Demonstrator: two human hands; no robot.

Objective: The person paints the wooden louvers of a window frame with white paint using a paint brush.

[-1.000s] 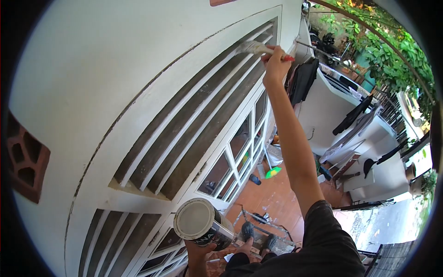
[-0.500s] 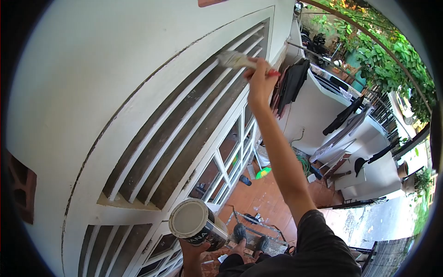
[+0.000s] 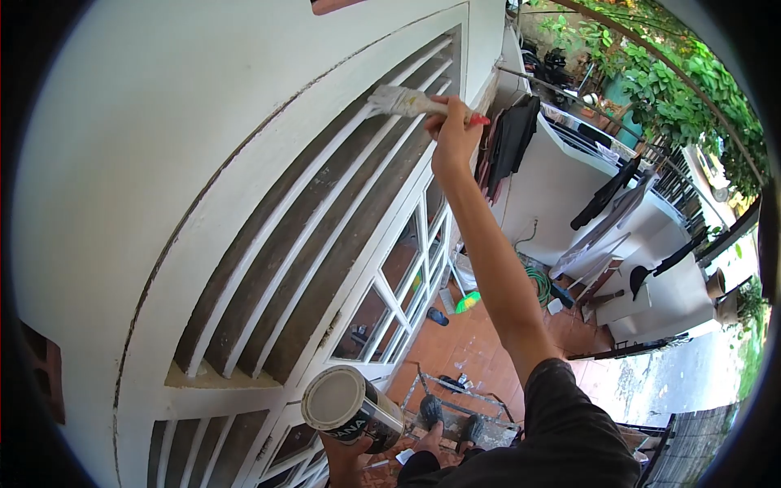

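Note:
My right hand (image 3: 455, 134) is raised, its fingers wrapped round the handle of a paintbrush (image 3: 403, 102) with a red handle end. The brush's pale, paint-covered bristles touch the uppermost white slat (image 3: 285, 193) of a louvred wall opening, as far as I can see. Low in the view, my left hand (image 3: 346, 454) grips a dark-labelled paint can (image 3: 376, 419) from below and the side. The can is tilted, and pale paint shows inside its round mouth.
A white wall (image 3: 106, 163) surrounds the slats, with a white-framed window (image 3: 382, 309) below. Far down lie a tiled floor (image 3: 468, 350) and a metal frame (image 3: 480, 400) near my feet. Dark clothes (image 3: 508, 142) hang to the right, beside a green hose (image 3: 537, 281).
The brush and my right hand have shifted slightly left in view, along the upper slat. The camera view has moved a little; the can is still in my left hand.

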